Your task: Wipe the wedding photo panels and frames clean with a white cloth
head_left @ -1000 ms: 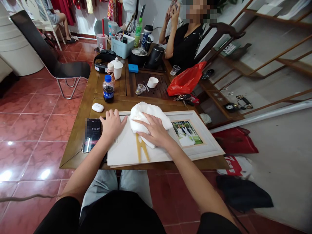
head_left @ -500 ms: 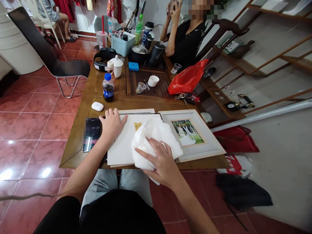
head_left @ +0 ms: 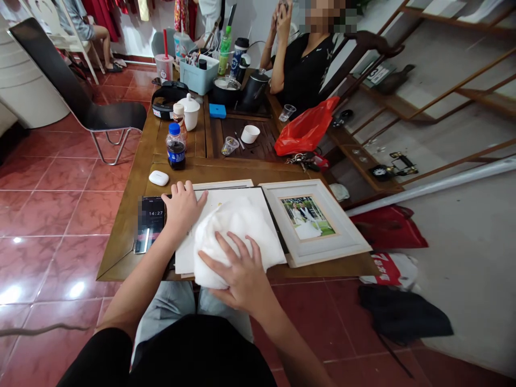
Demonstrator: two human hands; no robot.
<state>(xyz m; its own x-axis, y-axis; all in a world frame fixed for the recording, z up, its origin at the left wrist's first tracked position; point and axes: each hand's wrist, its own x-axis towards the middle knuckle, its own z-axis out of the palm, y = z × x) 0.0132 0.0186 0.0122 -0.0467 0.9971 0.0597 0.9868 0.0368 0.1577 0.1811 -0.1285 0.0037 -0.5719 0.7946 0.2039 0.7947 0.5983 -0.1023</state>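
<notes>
cloth on the board, clutter beyond

the right hand (head_left: pixel 238 270) lies palm down at the near table edge, fingers splayed wide on a bunched white cloth (head_left: pixel 236 228), pressing it and not closed around it. the cloth covers most of a flat white board (head_left: pixel 186 258). the left hand (head_left: pixel 183 207) rests flat on the board's left side, fingers slightly spread, gripping nothing.

just left of that hand lies a phone (head_left: pixel 150 223), and beyond it a white earbud case (head_left: pixel 158 178). just right of the board lies a white picture frame (head_left: pixel 342 236). further up the wooden table (head_left: pixel 124 236) stand a cola bottle (head_left: pixel 176 148), a plastic cup (head_left: pixel 229 145) and a white cup (head_left: pixel 250 134), with keys (head_left: pixel 302 158) and a red bag (head_left: pixel 304 131) to the right. at the far end sit a black kettle (head_left: pixel 253 91) and a tub of pens (head_left: pixel 199 75), beside a seated person (head_left: pixel 302 70).
</notes>
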